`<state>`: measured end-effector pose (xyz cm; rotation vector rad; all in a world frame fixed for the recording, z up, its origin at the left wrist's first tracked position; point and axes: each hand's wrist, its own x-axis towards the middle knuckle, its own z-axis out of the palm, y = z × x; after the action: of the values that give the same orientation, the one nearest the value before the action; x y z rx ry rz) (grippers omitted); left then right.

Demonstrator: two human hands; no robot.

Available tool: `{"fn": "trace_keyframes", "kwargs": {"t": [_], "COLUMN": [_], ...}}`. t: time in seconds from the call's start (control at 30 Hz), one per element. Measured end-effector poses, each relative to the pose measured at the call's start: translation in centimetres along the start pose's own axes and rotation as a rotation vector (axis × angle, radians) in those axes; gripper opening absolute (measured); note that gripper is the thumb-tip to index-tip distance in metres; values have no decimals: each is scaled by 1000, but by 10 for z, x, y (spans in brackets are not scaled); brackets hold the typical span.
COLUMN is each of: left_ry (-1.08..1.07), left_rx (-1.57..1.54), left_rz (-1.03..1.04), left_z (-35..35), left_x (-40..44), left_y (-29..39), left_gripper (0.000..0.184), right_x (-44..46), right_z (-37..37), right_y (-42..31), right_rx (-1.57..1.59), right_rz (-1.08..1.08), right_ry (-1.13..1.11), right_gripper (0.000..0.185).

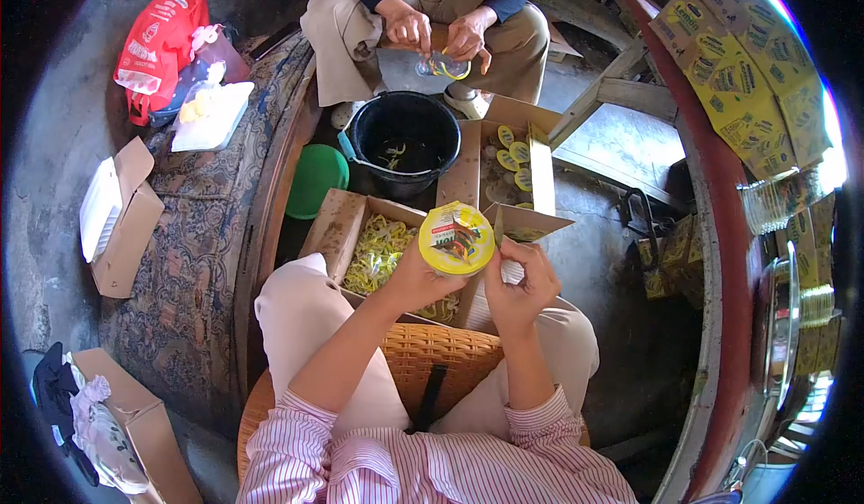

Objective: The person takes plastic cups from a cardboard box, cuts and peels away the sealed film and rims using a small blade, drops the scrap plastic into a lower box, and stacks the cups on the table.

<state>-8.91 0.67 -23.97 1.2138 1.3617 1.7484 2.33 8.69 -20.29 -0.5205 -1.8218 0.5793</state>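
Note:
In the head view my left hand (416,279) is wrapped round a clear cup whose yellow printed lid (456,238) faces up. Beside it, on the right, my right hand (522,286) pinches a thin blade (499,225) that points upward near the lid's right edge. Below and left of the cup, a cardboard box (337,227) holds many yellow strips (382,250). White stacked cups (512,272) show partly behind my right hand. The lower part of the held cup is hidden by my fingers.
A black bucket (403,185) stands ahead, beside a green lid (317,182) and a box (540,166) with yellow-lidded cups. Across from me, a seated person's hands (436,36) hold a clear cup. A wooden frame (634,99) stands at the right.

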Motion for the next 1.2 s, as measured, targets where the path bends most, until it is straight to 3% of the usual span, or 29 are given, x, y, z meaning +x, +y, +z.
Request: {"fn": "trace_keyframes", "kwargs": {"t": [0.23, 0.43, 0.53, 0.83, 0.93, 1.03, 1.2], "left_ry": [68, 43, -66, -22, 31, 30, -54], "left_rx": [-137, -66, 82, -58, -95, -155, 1], "left_rz": [-65, 5, 32, -51, -39, -68, -15], "left_z": [-4, -3, -7, -2, -3, -5, -9], "left_x": [4, 3, 3, 2, 2, 1, 1], "left_y": [11, 3, 0, 7, 6, 7, 5], "left_gripper": [46, 39, 59, 58, 45, 44, 54], "right_x": [-4, -2, -2, -2, 0, 0, -1], "right_z": [0, 2, 2, 0, -2, -1, 1], "right_y": [-3, -4, -4, 3, -1, -1, -3], "right_rx": [15, -23, -43, 31, 47, 19, 8], "right_rz": [37, -10, -15, 61, 60, -7, -3], "right_ry": [-5, 0, 5, 14, -1, -36, -8], "right_gripper": [17, 18, 18, 15, 15, 15, 15]}}
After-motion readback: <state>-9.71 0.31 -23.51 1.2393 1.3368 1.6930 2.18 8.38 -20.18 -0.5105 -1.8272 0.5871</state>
